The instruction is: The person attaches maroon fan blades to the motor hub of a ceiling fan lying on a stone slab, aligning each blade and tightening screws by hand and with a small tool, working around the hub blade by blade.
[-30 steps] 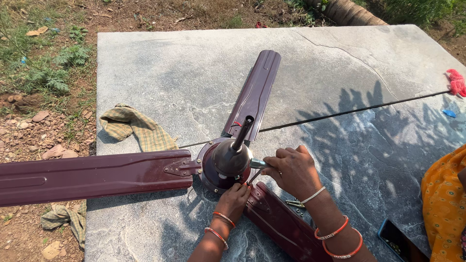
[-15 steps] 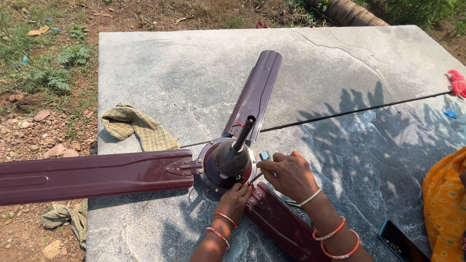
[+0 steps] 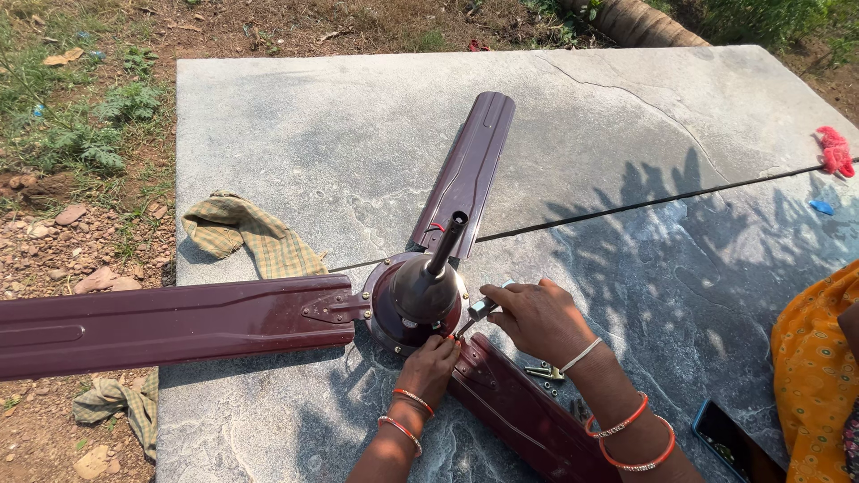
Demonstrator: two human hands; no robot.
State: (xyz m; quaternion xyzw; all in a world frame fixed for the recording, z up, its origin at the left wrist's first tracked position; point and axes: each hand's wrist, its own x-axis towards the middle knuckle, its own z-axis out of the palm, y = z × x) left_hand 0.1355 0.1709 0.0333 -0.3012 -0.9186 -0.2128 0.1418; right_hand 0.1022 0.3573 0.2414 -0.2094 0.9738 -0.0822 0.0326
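Fan (image 3: 420,295) lies flat on the stone slab (image 3: 295,116), motor hub up, so the blade brackets face the person. Blades run to 9, 1 and 5 o'clock from the hub. Left hand (image 3: 429,365) – fingers closed on the hub's lower rim at 6 o'clock, apparently steadying it. Right hand (image 3: 535,318) – clamped on a small tool (image 3: 480,310), tip at the hub's 4 o'clock edge by the bracket. Loose screws (image 3: 542,370) sit just below that hand. Checked cloth (image 3: 250,234) at 10 o'clock, apart.

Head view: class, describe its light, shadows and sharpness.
Head view: hard sunlight; leafy shadow dapples the stone slab at right; glare on the fan hub and the long blade; both hands sharp, with no blur.
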